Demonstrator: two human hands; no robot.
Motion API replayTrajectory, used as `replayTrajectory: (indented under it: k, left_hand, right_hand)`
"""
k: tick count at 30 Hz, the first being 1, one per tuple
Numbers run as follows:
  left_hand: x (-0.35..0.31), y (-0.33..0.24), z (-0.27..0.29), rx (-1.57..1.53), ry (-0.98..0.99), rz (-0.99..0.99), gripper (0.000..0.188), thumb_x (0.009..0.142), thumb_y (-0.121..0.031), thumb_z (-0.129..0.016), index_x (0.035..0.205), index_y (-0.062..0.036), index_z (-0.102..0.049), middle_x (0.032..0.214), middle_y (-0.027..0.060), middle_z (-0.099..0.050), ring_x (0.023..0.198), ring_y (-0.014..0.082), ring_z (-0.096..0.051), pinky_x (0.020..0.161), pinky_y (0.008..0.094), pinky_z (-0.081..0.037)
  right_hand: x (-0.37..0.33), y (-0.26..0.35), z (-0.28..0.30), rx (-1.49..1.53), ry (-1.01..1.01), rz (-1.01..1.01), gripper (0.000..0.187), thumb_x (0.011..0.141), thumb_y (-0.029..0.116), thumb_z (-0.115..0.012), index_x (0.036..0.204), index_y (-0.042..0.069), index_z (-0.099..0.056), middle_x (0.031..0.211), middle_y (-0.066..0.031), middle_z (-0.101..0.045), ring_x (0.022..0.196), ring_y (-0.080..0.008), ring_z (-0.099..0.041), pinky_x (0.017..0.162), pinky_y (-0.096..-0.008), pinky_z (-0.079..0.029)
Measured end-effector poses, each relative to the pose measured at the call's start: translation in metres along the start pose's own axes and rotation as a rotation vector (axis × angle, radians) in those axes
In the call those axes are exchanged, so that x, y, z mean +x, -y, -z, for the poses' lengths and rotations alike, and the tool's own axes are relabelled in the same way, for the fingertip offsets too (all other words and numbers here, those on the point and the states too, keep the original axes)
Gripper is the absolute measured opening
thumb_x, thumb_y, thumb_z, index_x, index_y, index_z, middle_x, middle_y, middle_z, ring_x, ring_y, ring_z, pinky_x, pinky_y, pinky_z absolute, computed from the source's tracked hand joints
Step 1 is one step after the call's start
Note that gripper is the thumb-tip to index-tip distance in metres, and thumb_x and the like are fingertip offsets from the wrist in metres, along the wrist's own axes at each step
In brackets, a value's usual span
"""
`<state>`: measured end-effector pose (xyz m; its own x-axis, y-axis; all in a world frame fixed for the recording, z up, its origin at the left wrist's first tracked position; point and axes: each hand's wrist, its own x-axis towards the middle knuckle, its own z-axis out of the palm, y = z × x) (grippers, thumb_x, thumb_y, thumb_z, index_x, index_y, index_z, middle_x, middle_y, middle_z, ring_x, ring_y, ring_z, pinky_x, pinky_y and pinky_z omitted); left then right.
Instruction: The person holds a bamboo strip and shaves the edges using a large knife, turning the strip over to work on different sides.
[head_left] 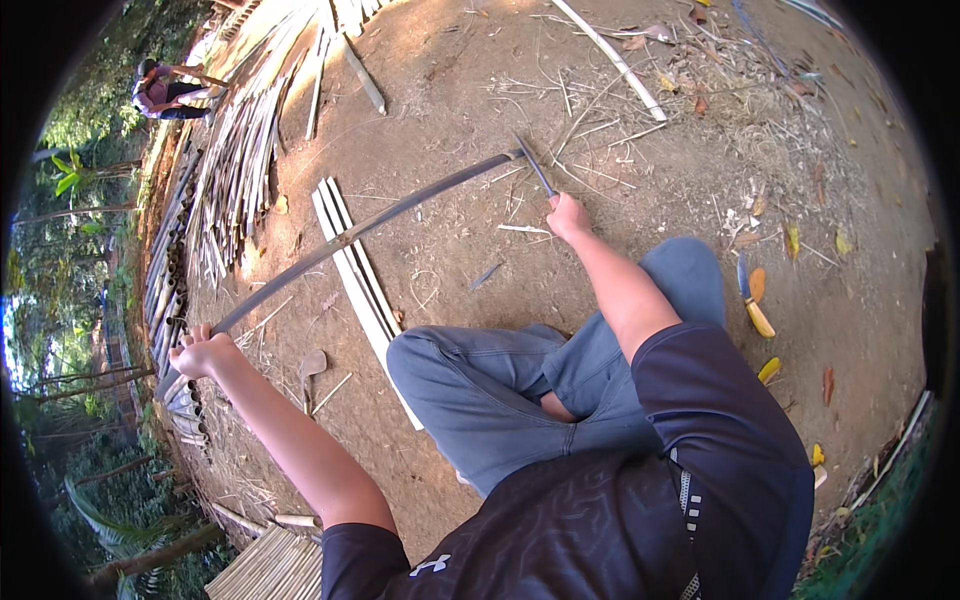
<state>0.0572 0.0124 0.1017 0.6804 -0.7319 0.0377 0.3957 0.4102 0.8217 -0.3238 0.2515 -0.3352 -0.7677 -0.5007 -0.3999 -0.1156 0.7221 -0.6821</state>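
A long dark bamboo strip [400,208] spans the space before my crossed legs. My left hand [203,354] is closed round it near its left end, which sticks out past the fingers. My right hand [568,217] grips a narrow knife [537,168], its dark blade pointing away from me and meeting the far right end of the strip. The handle is mostly hidden in my fist. Beneath the dark strip lie a few pale split bamboo strips [345,250] on the ground, running toward my left knee.
Another knife [746,285] with a yellowish handle lies right of my knee among leaves. Long bamboo pieces [243,150] are heaped at the far left. A pale pole [615,62] lies ahead, near scattered shavings. A person [165,92] bends over at the far upper left.
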Motion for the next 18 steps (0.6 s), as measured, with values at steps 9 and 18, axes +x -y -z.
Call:
replayTrajectory:
  k: [9, 18]
  left_hand:
    - [-0.024, -0.001, -0.019, -0.018, 0.074, -0.017, 0.022, 0.101, -0.024, -0.037, 0.084, -0.0128, -0.030, 0.061, -0.0040, -0.026, 0.045, 0.0110, -0.019, 0.041, 0.0278, -0.017]
    - [-0.007, -0.004, -0.018, -0.150, 0.463, 0.012, 0.042, 0.099, -0.023, -0.037, 0.062, -0.0178, -0.019, 0.053, -0.0028, -0.020, 0.044, 0.0123, -0.013, 0.040, 0.0269, -0.012]
  right_hand:
    - [0.018, 0.008, 0.012, 0.028, 0.034, -0.057, 0.023, 0.091, 0.021, -0.058, 0.109, 0.008, -0.063, 0.105, -0.0183, -0.070, 0.100, -0.0347, -0.068, 0.085, -0.0488, -0.052]
    - [0.008, 0.052, 0.062, -0.206, 0.199, 0.105, 0.020, 0.092, 0.019, -0.056, 0.110, 0.011, -0.063, 0.109, -0.0149, -0.069, 0.100, -0.0343, -0.068, 0.081, -0.0458, -0.053]
